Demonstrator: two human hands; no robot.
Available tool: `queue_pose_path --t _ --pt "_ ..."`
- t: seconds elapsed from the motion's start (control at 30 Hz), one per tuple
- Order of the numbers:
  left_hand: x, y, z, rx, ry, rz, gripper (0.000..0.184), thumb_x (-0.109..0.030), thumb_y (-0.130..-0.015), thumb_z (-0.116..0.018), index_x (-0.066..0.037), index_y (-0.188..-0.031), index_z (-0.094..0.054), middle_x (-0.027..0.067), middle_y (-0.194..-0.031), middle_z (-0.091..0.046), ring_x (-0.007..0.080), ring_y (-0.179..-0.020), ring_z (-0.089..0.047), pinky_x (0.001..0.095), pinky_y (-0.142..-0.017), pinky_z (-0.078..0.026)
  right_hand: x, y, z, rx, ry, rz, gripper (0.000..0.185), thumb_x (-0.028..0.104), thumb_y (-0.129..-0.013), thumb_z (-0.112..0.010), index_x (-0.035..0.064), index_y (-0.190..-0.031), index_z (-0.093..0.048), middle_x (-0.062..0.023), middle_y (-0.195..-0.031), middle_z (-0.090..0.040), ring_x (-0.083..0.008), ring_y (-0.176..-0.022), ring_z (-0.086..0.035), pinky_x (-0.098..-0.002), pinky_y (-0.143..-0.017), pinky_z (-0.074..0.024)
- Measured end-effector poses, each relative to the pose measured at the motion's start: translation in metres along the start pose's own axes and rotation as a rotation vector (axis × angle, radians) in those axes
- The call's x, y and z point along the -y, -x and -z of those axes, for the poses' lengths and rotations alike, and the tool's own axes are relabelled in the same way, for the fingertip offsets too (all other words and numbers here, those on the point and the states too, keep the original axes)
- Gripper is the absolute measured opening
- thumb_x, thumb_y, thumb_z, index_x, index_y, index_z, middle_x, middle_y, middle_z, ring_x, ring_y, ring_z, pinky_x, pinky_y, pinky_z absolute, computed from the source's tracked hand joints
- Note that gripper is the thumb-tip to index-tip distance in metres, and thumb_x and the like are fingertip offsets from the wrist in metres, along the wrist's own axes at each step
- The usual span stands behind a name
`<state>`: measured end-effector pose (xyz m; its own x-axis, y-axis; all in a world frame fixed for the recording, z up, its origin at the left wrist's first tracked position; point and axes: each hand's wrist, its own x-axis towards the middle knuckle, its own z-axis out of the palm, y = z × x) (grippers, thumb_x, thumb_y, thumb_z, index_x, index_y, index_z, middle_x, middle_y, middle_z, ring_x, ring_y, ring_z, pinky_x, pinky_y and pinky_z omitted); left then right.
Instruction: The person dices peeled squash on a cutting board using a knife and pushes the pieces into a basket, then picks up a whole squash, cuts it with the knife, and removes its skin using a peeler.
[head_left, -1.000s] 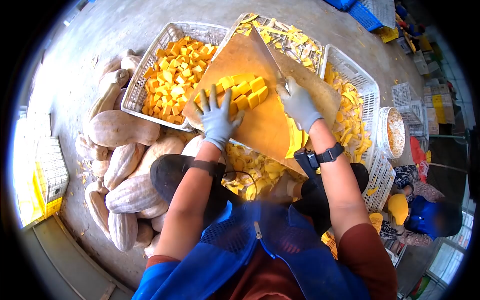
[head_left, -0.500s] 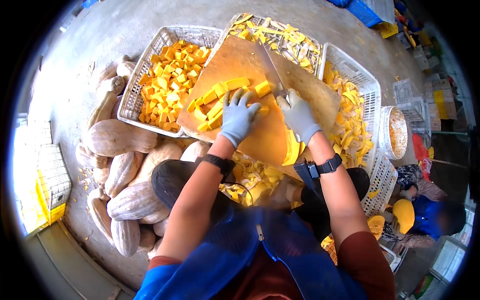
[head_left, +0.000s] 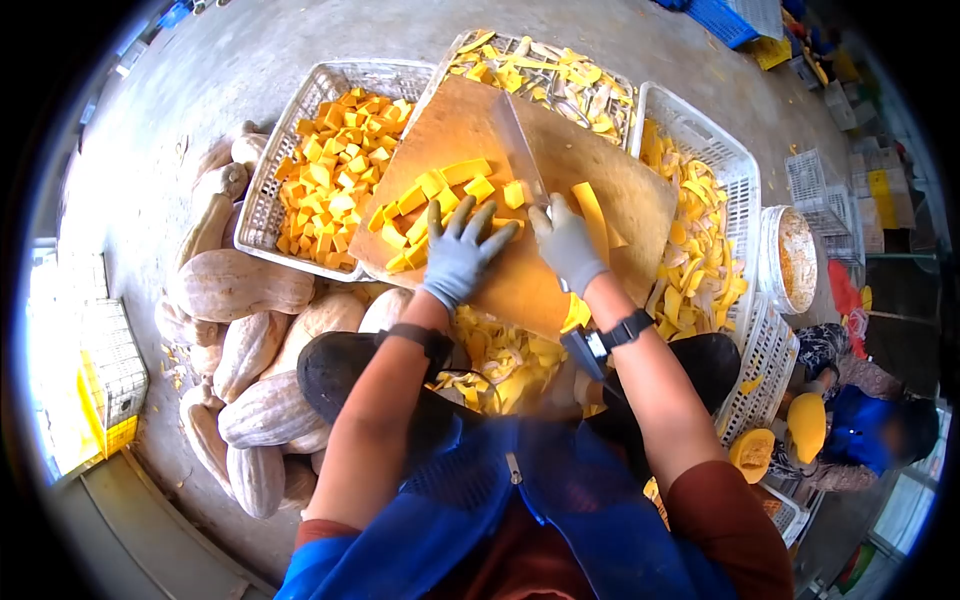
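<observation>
In the head view, my right hand point(head_left: 568, 245), in a grey glove, is closed round the handle of a large knife point(head_left: 520, 145). The knife's broad blade points away from me over the wooden cutting board point(head_left: 450, 110). My left hand point(head_left: 460, 255), also gloved, has its fingers spread at the near side of the cut pumpkin chunks point(head_left: 430, 185). One pumpkin cube point(head_left: 514, 194) lies close to the blade, left of it. A long pumpkin strip point(head_left: 590, 212) rests on the board just right of my right hand. The knife handle is mostly hidden by my fingers.
Left of the board stands a crate point(head_left: 262, 205) full of pumpkin cubes. Crates of peelings stand behind and at right point(head_left: 745, 170). Whole pumpkins point(head_left: 245, 283) are heaped at left. A white bucket point(head_left: 787, 260) stands at right, near another person point(head_left: 850, 430) with a pumpkin.
My left hand has drawn slightly left and towards me, its fingers spreading wider. My right hand and the knife have shifted a little left. The strip beside my right hand now shows more fully.
</observation>
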<state>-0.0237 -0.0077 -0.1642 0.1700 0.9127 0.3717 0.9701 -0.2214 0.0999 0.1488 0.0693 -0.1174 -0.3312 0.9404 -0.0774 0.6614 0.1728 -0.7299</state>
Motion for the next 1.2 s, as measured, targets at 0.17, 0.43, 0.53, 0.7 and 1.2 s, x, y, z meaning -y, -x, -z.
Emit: queue_pose_path --t 0.17,0.43,0.53,0.7,1.2 --pt "0.068 -0.036 0.000 0.061 -0.168 0.062 0.050 -0.038 -0.084 -0.058 -0.041 -0.132 -0.044 0.0065 -0.140 -0.043 0.0327 -0.133 -0.034 0.0657 -0.108 -0.007 0.025 0.013 0.031 -0.059 -0.203 -0.140 0.023 0.024 -0.092 -0.052 0.0029 -0.102 -0.049 -0.0137 -0.066 -0.060 -0.0288 -0.055 -0.060 -0.0389 -0.051 -0.0468" --pt "-0.011 -0.093 -0.017 0.124 0.010 -0.120 0.047 -0.037 -0.082 -0.060 -0.029 -0.128 -0.052 0.0055 -0.148 -0.033 0.0299 -0.140 -0.022 0.0674 -0.107 -0.006 0.055 0.049 0.062 -0.186 -0.582 -0.213 0.018 0.013 -0.091 -0.052 0.0024 -0.104 -0.045 -0.0042 -0.064 -0.050 -0.0121 -0.042 -0.049 -0.0276 -0.037 -0.0385" --pt "-0.001 -0.106 -0.034 0.252 -0.021 -0.008 0.048 -0.039 -0.083 -0.058 -0.030 -0.130 -0.051 0.0056 -0.149 -0.032 0.0303 -0.141 -0.020 0.0676 -0.108 -0.002 0.050 0.071 0.081 -0.162 -0.571 -0.259 0.017 0.013 -0.091 -0.052 0.0033 -0.104 -0.046 -0.0033 -0.063 -0.049 -0.0113 -0.042 -0.048 -0.0266 -0.037 -0.0377" --pt "0.093 -0.114 -0.002 0.405 -0.146 0.119 0.046 -0.041 -0.092 -0.047 -0.033 -0.137 -0.042 0.0037 -0.153 -0.025 0.0313 -0.142 -0.016 0.0654 -0.109 0.001 0.007 0.116 0.111 -0.201 -0.357 -0.411 0.019 0.015 -0.091 -0.052 0.0028 -0.104 -0.047 -0.0029 -0.062 -0.049 -0.0117 -0.042 -0.047 -0.0276 -0.038 -0.0375" --pt "0.145 0.015 0.085 0.689 -0.294 -0.339 0.079 -0.057 -0.077 -0.061 -0.038 -0.145 -0.025 0.0111 -0.154 -0.018 0.0333 -0.141 -0.019 0.0637 -0.110 -0.008 -0.072 0.158 0.100 -0.093 0.060 -0.406 0.033 0.019 -0.089 -0.052 0.0020 -0.117 -0.049 -0.0225 -0.077 -0.062 -0.0379 -0.069 -0.062 -0.0446 -0.062 -0.0477"
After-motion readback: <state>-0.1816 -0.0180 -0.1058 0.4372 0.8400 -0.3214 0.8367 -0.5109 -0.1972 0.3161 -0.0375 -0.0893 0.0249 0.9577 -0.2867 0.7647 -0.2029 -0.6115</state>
